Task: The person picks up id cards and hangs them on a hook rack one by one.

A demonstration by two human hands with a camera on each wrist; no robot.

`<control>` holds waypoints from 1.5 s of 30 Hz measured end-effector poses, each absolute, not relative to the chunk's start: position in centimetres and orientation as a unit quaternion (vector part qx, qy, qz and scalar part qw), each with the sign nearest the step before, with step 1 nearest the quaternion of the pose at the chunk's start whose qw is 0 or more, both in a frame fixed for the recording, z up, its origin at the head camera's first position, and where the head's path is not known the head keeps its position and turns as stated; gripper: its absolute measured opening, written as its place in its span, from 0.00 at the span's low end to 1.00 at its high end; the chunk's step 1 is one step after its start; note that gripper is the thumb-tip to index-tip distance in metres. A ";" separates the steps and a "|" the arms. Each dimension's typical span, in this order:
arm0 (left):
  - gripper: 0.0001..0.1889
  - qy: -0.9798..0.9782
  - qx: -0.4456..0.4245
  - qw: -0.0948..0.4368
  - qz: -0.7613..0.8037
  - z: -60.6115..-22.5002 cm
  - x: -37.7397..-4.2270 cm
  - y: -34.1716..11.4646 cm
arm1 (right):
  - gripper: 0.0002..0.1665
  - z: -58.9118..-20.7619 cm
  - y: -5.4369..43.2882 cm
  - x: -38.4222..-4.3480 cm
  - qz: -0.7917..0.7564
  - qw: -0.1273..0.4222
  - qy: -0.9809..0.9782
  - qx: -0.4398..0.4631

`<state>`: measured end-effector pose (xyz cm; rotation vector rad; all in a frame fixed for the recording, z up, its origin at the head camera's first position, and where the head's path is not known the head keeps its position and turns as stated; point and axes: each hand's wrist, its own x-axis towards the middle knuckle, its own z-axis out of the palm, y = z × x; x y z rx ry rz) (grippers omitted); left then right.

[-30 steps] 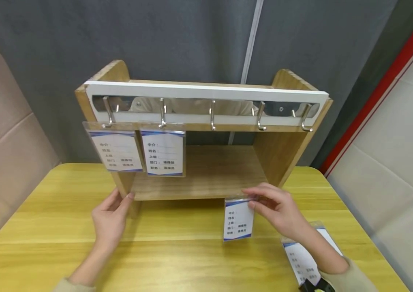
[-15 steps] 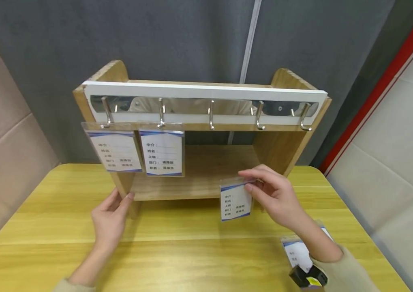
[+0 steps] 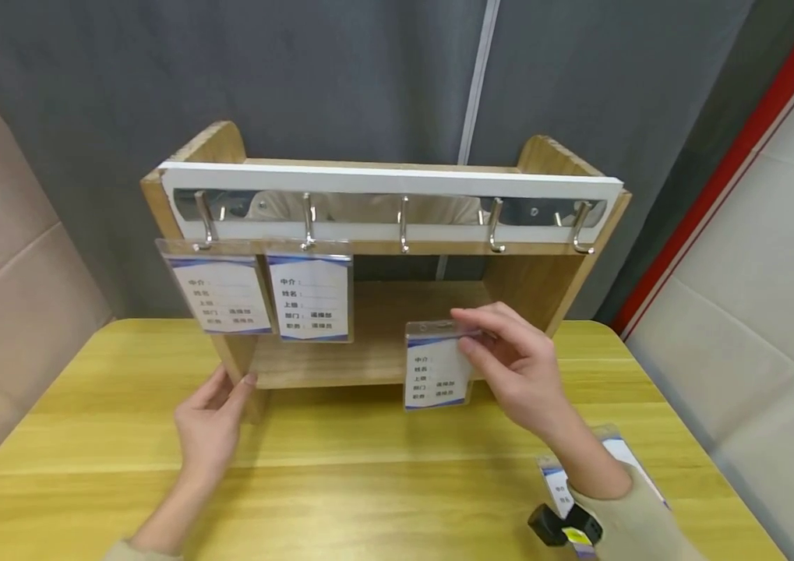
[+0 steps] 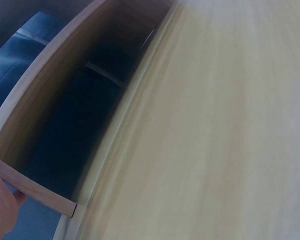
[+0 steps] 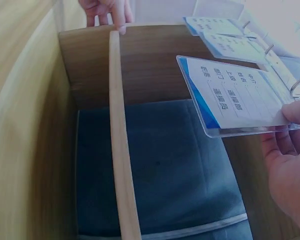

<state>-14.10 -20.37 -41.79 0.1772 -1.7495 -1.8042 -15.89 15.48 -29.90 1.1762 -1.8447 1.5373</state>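
Observation:
My right hand (image 3: 516, 366) pinches a badge in a clear sleeve (image 3: 435, 374) by its upper right corner, thumb in front. The badge hangs upright before the lower shelf, below the middle hook (image 3: 404, 222) and apart from it; the right wrist view shows this badge (image 5: 235, 95) close up. My left hand (image 3: 210, 425) grips the lower left side of the wooden rack (image 3: 382, 374), thumb on its front edge. Two like badges hang from the leftmost hooks: one badge (image 3: 221, 292) at the far left and another badge (image 3: 310, 296) beside it.
More badges (image 3: 558, 483) lie on the yellow wooden table (image 3: 340, 499) at the right, partly hidden by my right forearm. Two further hooks stick out on the right, one hook (image 3: 495, 226) and the end hook (image 3: 582, 227). A grey curtain (image 3: 340, 78) stands behind the rack.
My right hand has raised the badge from below the shelf's front edge to before the shelf and shifted it left. The left hand stays on the rack.

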 end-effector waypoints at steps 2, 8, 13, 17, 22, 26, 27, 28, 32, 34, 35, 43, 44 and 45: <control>0.21 -0.663 0.070 0.305 -0.680 -41.8 -14.0 -20.3 | 0.19 -29.7 15.2 -15.9 0.560 0.242 -0.666 0.428; 0.21 -0.655 0.065 0.311 -0.686 -41.6 -13.9 -20.2 | 0.19 -28.8 14.2 -16.0 0.574 0.261 -0.645 0.431; 0.21 -0.649 0.056 0.310 -0.693 -41.6 -13.9 -20.2 | 0.22 -28.0 13.4 -16.1 0.588 0.266 -0.627 0.438; 0.21 -0.659 0.066 0.307 -0.684 -41.6 -13.9 -20.2 | 0.23 -27.6 12.7 -16.4 0.592 0.273 -0.617 0.441; 0.21 -0.658 0.069 0.306 -0.685 -41.5 -14.0 -20.2 | 0.21 -26.9 12.1 -16.7 0.601 0.283 -0.606 0.438; 0.21 -0.649 0.062 0.304 -0.695 -41.6 -14.1 -20.3 | 0.20 -26.4 11.6 -16.9 0.605 0.286 -0.604 0.432; 0.21 -0.648 0.061 0.304 -0.696 -41.6 -14.1 -20.3 | 0.19 -26.3 11.5 -16.9 0.606 0.287 -0.604 0.431; 0.22 -0.647 0.061 0.303 -0.697 -41.6 -14.1 -20.3 | 0.19 -26.2 11.4 -16.9 0.607 0.286 -0.603 0.430; 0.22 -0.645 0.063 0.301 -0.700 -41.7 -14.1 -20.3 | 0.18 -25.8 11.1 -17.1 0.608 0.291 -0.601 0.428; 0.22 -0.646 0.064 0.301 -0.699 -41.7 -14.0 -20.3 | 0.17 -25.7 11.0 -17.2 0.605 0.297 -0.604 0.426; 0.22 -0.646 0.064 0.301 -0.699 -41.7 -14.0 -20.3 | 0.17 -25.6 10.9 -17.2 0.602 0.301 -0.606 0.425; 0.22 -0.648 0.063 0.303 -0.696 -41.6 -14.0 -20.3 | 0.16 -24.9 10.5 -17.4 0.598 0.310 -0.601 0.430; 0.22 -0.648 0.064 0.303 -0.696 -41.6 -14.0 -20.3 | 0.16 -24.8 10.5 -17.5 0.598 0.310 -0.599 0.432; 0.22 -0.649 0.064 0.304 -0.695 -41.6 -14.0 -20.3 | 0.16 -24.7 10.4 -17.5 0.599 0.311 -0.597 0.435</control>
